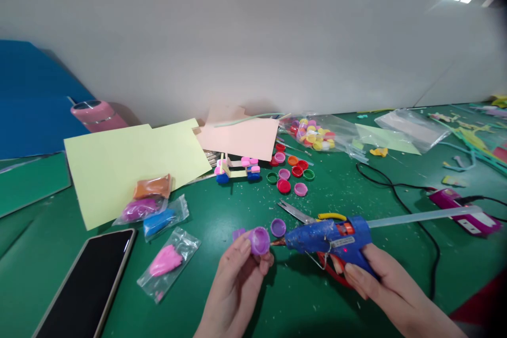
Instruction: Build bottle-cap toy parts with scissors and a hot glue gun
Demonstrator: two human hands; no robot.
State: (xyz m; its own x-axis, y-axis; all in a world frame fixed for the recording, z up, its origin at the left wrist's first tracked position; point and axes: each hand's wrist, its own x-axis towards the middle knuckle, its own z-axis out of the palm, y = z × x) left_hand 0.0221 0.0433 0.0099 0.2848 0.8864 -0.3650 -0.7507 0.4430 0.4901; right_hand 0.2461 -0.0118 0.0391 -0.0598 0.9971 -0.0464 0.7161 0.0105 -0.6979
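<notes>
My left hand [240, 277] pinches a purple bottle cap [260, 241], its hollow side facing the camera; another purple piece shows behind it. In my right hand [380, 285] is a blue hot glue gun [328, 237] with a long clear glue stick [420, 217] out of its back and a red light on. Its nozzle points left, at or just beside the cap's rim; I cannot tell whether they touch. A second purple cap [278, 228] lies on the table behind the nozzle. Scissors [296, 212] lie partly hidden under the gun, one handle yellow.
Several loose caps [284, 186] lie beyond, near a small craft-stick model [237, 169]. Clay packets [168, 261], a phone [85, 285] and paper sheets [119, 153] are on the left. A bag of caps [312, 134] sits at the back; a purple power strip [463, 211] with black cable is right.
</notes>
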